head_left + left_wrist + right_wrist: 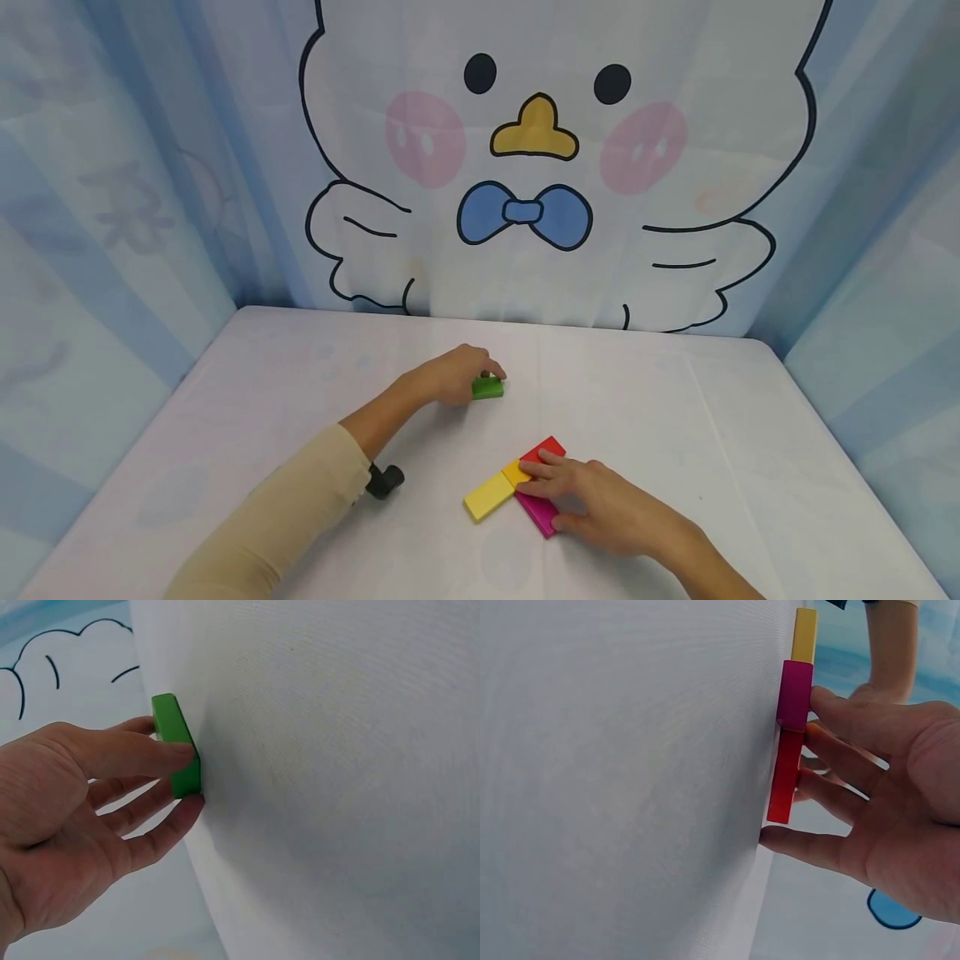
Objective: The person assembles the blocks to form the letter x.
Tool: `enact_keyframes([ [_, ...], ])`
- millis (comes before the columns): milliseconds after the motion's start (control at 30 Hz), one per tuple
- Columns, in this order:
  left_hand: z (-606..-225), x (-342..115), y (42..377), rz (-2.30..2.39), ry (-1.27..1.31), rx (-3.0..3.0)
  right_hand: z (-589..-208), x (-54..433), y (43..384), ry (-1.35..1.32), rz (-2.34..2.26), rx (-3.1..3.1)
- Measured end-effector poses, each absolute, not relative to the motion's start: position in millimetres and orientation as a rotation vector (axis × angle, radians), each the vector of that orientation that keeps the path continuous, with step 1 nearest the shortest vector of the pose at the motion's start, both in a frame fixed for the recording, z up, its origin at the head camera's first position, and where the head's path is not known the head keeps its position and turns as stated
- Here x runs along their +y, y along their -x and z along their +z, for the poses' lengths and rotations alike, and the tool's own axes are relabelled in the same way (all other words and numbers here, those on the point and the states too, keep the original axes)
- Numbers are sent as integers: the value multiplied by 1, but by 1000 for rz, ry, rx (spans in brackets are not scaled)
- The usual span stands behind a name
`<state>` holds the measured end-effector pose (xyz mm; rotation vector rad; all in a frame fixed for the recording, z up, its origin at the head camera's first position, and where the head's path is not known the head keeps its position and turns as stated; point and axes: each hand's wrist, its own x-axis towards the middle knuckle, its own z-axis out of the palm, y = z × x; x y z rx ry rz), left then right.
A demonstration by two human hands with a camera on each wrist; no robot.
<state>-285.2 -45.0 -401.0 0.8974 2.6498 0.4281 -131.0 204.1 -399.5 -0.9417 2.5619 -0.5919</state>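
Observation:
My left hand (459,375) grips a green block (487,387) at the far middle of the table. In the left wrist view, the thumb lies across that block (174,739) with fingers behind and under it, against the white surface. Nearer, flat blocks lie touching: yellow (487,497), orange (516,473), red (543,448) and magenta (538,513). Over them rests my right hand (600,508), fingers spread and fairly straight, touching the orange, red and magenta blocks. The right wrist view shows its thumb at the magenta block (795,694) and its fingers beside the red block (784,776).
A white cloth covers the table (675,417). Behind it hangs a curtain (525,275) with a cartoon figure, and blue curtains flank both sides. A black device (385,482) shows beside the left forearm's beige sleeve (292,508).

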Motion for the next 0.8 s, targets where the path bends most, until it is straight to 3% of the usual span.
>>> enact_keyframes([
  [800,-400,-57,285,541,-888,2624,-401,204,132,916,-605,2547],
])
